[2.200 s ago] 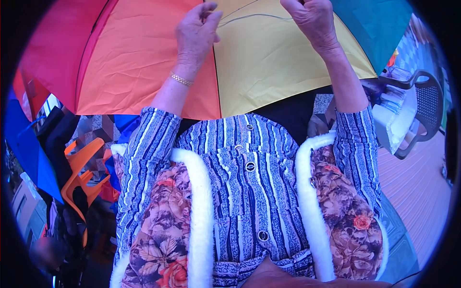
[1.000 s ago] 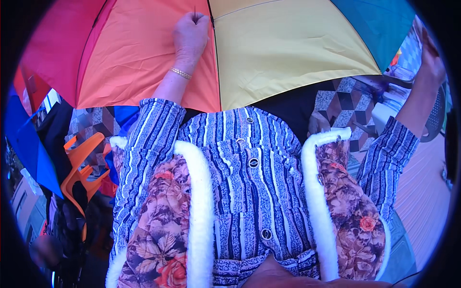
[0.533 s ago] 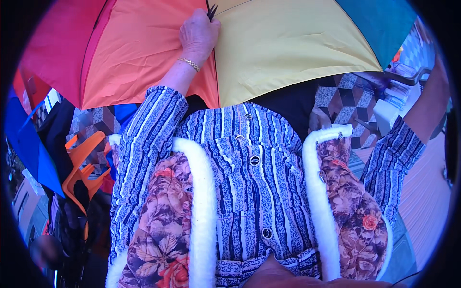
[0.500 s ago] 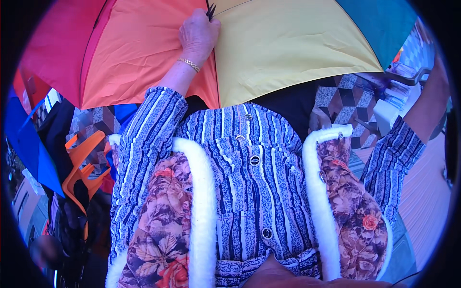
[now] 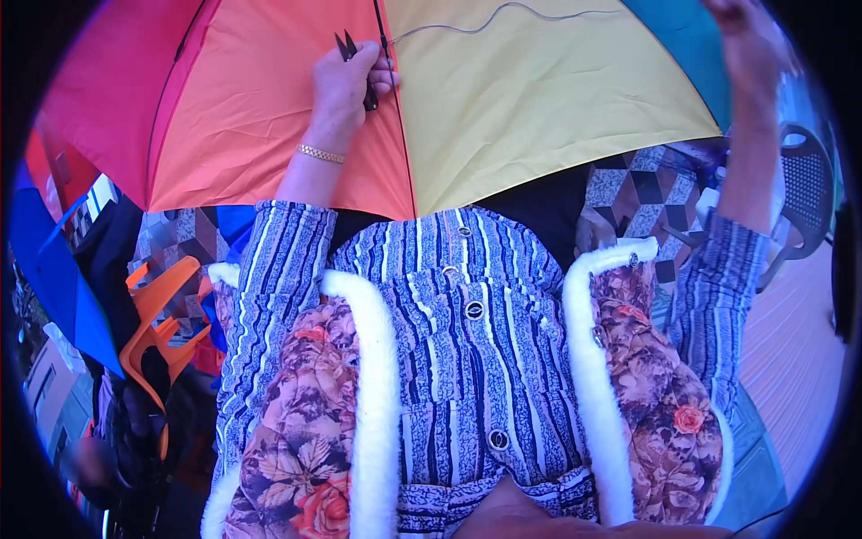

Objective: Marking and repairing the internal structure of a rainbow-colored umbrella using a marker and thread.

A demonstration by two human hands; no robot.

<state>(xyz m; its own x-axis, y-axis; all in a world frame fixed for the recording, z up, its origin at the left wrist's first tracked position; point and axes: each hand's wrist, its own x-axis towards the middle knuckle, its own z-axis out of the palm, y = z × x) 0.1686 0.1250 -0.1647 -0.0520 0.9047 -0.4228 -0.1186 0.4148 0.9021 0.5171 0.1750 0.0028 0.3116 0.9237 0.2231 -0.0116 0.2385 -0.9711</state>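
Observation:
An opened umbrella (image 5: pixel 530 117) with red, orange, yellow and teal panels spreads before me. My left hand (image 5: pixel 346 85) is closed on black thread snips (image 5: pixel 371 97), their blades pointing up, away from me. Its fingertips are at the dark rib (image 5: pixel 383 36) along the orange and yellow seam. From that rib a thin pale thread (image 5: pixel 503 9) runs in a wavy line over the yellow panel toward the right. My right hand (image 5: pixel 741 31) is raised beside the teal panel at the upper right. Its fingers look curled together, partly blurred; what they hold is not clear.
An orange plastic chair (image 5: pixel 148 337) and a blue folded cloth or umbrella panel (image 5: pixel 58 269) are at the left. At the right stands a grey perforated chair back (image 5: pixel 804 189). The floor (image 5: pixel 633 202) has a cube-patterned tiling.
My left hand has drawn down and left from the seam, and the snips show more fully. My right hand has risen at the right. The thread has come into view.

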